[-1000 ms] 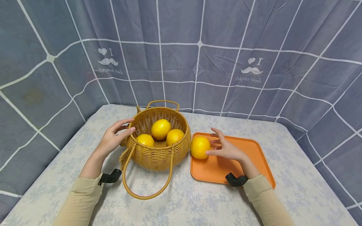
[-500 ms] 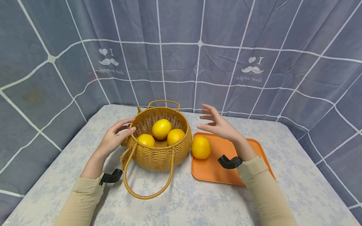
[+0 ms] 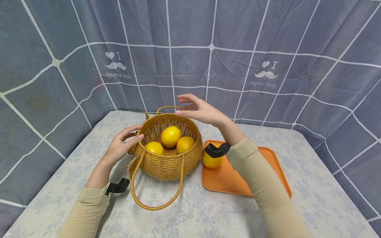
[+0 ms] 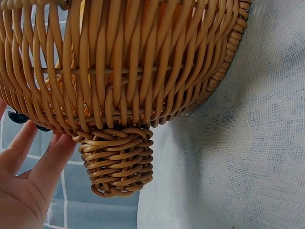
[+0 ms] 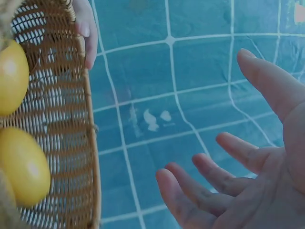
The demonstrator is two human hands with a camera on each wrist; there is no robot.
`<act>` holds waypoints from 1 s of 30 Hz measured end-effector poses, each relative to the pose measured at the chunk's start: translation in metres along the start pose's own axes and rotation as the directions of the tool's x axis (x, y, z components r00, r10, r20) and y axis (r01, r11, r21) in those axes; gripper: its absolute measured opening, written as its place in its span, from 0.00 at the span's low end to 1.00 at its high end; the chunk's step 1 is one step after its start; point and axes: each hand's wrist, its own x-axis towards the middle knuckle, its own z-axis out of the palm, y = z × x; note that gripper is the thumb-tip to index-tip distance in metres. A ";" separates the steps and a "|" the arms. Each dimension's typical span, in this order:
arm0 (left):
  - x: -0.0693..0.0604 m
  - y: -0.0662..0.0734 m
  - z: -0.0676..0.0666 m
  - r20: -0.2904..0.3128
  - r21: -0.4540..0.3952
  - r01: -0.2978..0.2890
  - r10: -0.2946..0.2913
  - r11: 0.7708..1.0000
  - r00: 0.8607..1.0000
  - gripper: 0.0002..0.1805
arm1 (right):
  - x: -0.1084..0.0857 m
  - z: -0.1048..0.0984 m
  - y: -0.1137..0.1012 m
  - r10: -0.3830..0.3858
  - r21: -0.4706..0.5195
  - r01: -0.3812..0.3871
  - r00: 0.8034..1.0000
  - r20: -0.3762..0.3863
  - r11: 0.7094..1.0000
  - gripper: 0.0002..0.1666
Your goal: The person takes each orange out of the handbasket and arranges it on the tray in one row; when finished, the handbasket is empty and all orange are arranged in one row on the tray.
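A wicker basket with yellow-orange oranges inside stands on the table. My left hand touches its left rim with thumb and forefinger; in the left wrist view, fingers lie fairly straight against the outside of the weave. Over the basket's back right rim hovers my right hand, fingers spread and loosely bent, with nothing in them. The right wrist view shows that palm and its fingers apart from the basket. Another orange rests at the tray's left edge, partly hidden by the right wrist camera.
An orange tray lies right of the basket, under my right forearm. The basket's front handle hangs down onto the patterned tablecloth. A grey-blue curtain with white lines hangs behind the table.
My right hand has left the orange on the tray, risen, and moved left to the basket's back rim. That orange stays on the tray. The left hand has kept its place at the rim.
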 end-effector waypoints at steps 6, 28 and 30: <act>0.000 0.001 0.001 -0.008 -0.010 -0.003 0.003 1.000 1.000 0.28 | 0.029 0.019 -0.009 -0.032 0.039 0.031 0.999 0.023 0.999 0.32; 0.000 0.001 0.000 0.003 0.002 -0.011 0.011 1.000 1.000 0.28 | 0.078 0.074 0.036 0.028 0.284 -0.027 1.000 0.001 0.959 0.23; 0.000 0.001 0.000 0.005 0.003 -0.013 0.013 1.000 1.000 0.28 | 0.078 0.075 0.038 0.025 0.219 -0.027 1.000 0.011 0.975 0.24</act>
